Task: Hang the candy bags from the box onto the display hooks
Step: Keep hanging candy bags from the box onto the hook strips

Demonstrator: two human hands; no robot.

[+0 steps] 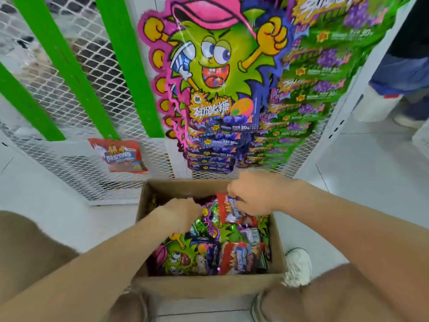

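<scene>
An open cardboard box (209, 287) on the floor holds several candy bags (190, 254), green-purple and red ones. My right hand (255, 194) is over the box's far right and pinches the top of a red candy bag (228, 211), which is lifted above the pile. My left hand (181, 213) reaches down among the bags at the box's far left; its fingers are hidden there. On the white mesh display behind the box hang blue candy bags (216, 145) and green candy bags (308, 96). One red bag (120, 155) hangs alone at the lower left.
Green bars (69, 73) cross the mesh panel (69, 173). A large cartoon cutout (216, 54) tops the blue bags. Another person's legs (404, 73) stand at the right. My knees frame the box, my white shoe (298, 266) beside it on the white floor.
</scene>
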